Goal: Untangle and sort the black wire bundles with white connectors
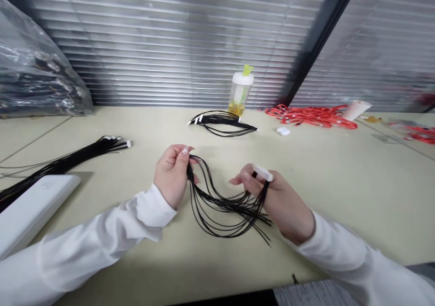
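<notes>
Between my two hands hangs a wire harness (220, 204), a loop of thin black wires just above the table. My left hand (173, 172) is closed around the wires at one end, thumb on top. At the other end a white connector (263, 173) lies against the fingers of my right hand (282, 197), which is closed on that end of the harness. Some loose wire tips stick out below the right hand. Farther back, apart from both hands, another black wire harness (220, 122) with white tags lies on the table.
Left are a black wire bundle (91, 149) with white connectors, a long white box (41, 206) and a clear plastic bag (41, 70). Behind stand a bottle (240, 93) with yellow liquid, a small white case (282, 131) and red cables (312, 115). Grey fabric (309, 292) shows at the front edge.
</notes>
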{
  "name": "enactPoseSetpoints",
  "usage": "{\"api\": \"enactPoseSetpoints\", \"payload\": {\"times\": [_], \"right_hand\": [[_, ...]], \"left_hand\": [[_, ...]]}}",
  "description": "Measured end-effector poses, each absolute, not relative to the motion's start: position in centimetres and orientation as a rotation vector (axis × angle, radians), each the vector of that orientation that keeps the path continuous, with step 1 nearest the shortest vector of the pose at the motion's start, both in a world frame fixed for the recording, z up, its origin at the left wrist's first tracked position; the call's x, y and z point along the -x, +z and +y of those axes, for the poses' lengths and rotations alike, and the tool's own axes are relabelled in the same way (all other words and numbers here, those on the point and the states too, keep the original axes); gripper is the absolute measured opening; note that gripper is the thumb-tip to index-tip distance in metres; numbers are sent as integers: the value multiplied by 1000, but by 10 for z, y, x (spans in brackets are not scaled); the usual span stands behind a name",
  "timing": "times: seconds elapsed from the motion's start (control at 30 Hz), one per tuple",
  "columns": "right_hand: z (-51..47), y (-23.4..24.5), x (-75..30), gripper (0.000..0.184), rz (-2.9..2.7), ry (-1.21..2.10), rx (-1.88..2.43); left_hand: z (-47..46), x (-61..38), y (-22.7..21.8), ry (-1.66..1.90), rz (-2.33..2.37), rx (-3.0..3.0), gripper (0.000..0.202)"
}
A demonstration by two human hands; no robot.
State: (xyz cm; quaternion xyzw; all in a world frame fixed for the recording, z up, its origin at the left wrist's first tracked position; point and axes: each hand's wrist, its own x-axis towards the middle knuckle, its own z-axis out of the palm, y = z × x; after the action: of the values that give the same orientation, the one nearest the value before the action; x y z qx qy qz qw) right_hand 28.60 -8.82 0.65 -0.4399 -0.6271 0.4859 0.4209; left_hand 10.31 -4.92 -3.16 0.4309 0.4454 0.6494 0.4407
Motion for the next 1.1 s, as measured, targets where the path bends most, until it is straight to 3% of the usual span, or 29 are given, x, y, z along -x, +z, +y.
{"api": "enactPoseSetpoints", "payload": {"times": [0.1,0.33,0.53,0.6,0.7,0.77,0.87,0.93,1.1], "right_hand": [[-95,15,-284,19,-1666,945,914],[-100,37,-269,29,-1803,1762,606],[-81,43,-265,32,-1624,2045,571],[-78,49,-268,29,-1824,1833,799],[-76,59,-273,26,-2195,1141,1091],[-75,68,-275,27,-2317,806,1087],[-72,81,-277,28,-2382,624,972],[-69,88,-280,28,-2428,718,937],[-65,92,-290,35,-2360,1496,861]], "left_hand": [[-49,-104,-32,1605,1106,-1079,25],[-52,-108,-24,1475,1195,-1043,18],[-56,-101,-26,1297,1029,-1028,21],[-57,-96,-26,1158,1002,-985,24],[-57,-88,-24,958,963,-898,28],[-57,-86,-21,845,969,-907,28],[-58,-85,-17,718,1027,-1015,26],[-59,-84,-15,702,1109,-1186,24],[-61,-83,-15,775,1279,-1728,31]]}}
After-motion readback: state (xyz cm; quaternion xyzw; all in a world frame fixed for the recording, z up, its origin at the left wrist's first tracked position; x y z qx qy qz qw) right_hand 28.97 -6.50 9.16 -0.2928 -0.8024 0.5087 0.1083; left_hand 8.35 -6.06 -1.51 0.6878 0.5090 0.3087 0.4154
